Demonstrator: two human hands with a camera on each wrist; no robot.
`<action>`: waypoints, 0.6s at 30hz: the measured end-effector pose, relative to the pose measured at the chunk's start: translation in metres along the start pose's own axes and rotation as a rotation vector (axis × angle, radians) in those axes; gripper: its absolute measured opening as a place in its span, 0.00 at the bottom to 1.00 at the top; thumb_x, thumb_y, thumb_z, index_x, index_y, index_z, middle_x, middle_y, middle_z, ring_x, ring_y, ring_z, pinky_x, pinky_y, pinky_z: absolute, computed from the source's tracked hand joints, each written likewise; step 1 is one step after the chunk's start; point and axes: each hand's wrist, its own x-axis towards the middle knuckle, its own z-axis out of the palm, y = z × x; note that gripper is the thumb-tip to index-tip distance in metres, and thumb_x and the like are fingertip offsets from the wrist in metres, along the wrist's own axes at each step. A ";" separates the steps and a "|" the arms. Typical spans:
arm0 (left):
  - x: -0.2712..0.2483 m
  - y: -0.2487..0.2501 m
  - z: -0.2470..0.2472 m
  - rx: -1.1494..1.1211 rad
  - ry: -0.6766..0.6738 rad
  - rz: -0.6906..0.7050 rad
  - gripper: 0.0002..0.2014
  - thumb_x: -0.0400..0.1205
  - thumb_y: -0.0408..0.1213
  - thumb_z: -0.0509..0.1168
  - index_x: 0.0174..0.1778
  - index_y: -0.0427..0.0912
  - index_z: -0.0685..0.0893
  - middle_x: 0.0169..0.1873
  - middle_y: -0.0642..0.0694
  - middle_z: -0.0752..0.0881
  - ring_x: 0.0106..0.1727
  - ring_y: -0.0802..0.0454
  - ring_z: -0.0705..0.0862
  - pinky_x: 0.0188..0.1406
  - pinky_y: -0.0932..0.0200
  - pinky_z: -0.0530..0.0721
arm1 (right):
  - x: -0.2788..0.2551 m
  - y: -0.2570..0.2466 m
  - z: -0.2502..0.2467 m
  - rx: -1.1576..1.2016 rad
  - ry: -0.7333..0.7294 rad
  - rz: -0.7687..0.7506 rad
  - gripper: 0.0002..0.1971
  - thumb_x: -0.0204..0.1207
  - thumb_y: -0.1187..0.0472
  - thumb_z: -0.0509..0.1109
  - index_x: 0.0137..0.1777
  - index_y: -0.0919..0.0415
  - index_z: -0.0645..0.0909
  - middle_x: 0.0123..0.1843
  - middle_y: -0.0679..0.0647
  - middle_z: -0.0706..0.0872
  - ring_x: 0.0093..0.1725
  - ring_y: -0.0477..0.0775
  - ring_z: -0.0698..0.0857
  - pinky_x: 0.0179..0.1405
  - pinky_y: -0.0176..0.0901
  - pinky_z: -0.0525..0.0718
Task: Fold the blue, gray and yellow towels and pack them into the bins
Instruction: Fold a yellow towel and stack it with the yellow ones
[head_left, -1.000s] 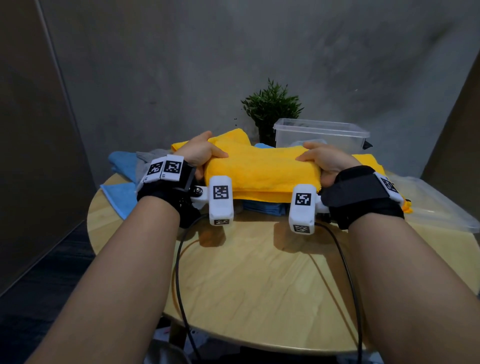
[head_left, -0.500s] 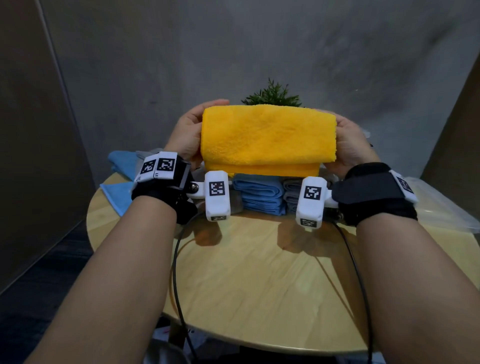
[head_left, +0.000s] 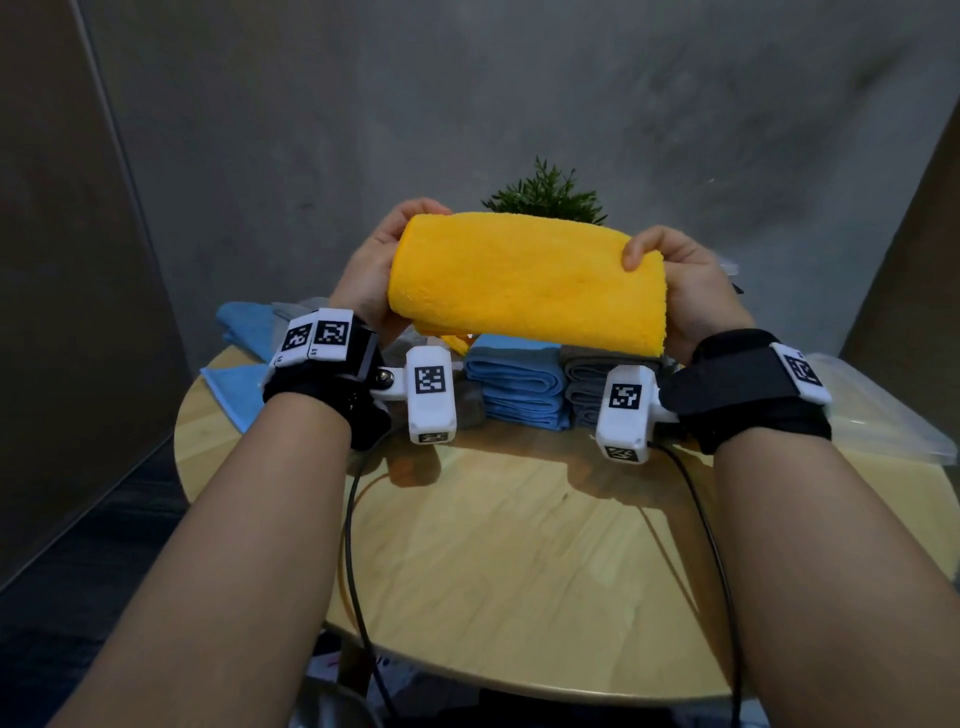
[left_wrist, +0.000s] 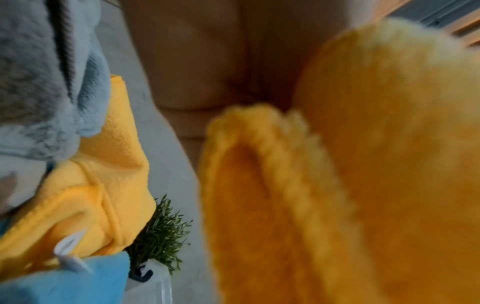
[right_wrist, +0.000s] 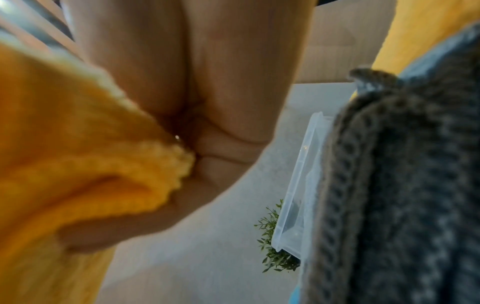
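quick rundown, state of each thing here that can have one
yellow towel: folded, lifted off the table, gripped at both ends
left hand: grips the towel's left end
right hand: grips its right end
blue towels: folded, stacked on the table
gray towels: folded, stacked beside the blue
clear bin: open

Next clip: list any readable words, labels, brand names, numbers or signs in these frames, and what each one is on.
No readable text in any view.
Wrist camera modules and wristbands: black-and-white square marker patterns only, no letters or numbers.
Small white tag on the towel pile: blurred, nothing legible.
Folded yellow towel, clear bin: no printing visible.
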 end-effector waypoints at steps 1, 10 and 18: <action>0.000 -0.002 0.000 0.018 0.000 -0.007 0.14 0.84 0.24 0.52 0.48 0.47 0.79 0.35 0.52 0.88 0.31 0.52 0.83 0.25 0.60 0.81 | 0.000 0.001 0.000 0.005 0.008 0.013 0.29 0.79 0.77 0.55 0.20 0.53 0.79 0.35 0.56 0.82 0.33 0.56 0.83 0.23 0.42 0.81; -0.006 -0.001 0.003 0.021 -0.166 -0.268 0.44 0.62 0.61 0.76 0.71 0.42 0.74 0.63 0.38 0.84 0.59 0.39 0.86 0.43 0.47 0.88 | 0.003 0.001 -0.001 0.011 0.110 0.073 0.15 0.84 0.69 0.55 0.38 0.54 0.76 0.42 0.58 0.76 0.28 0.53 0.78 0.17 0.35 0.73; -0.002 -0.006 -0.002 0.216 -0.180 -0.241 0.58 0.49 0.40 0.85 0.75 0.54 0.62 0.64 0.49 0.74 0.64 0.43 0.78 0.42 0.52 0.88 | 0.007 0.004 0.002 0.098 0.197 0.213 0.10 0.85 0.60 0.55 0.59 0.56 0.77 0.53 0.63 0.84 0.40 0.61 0.84 0.24 0.41 0.83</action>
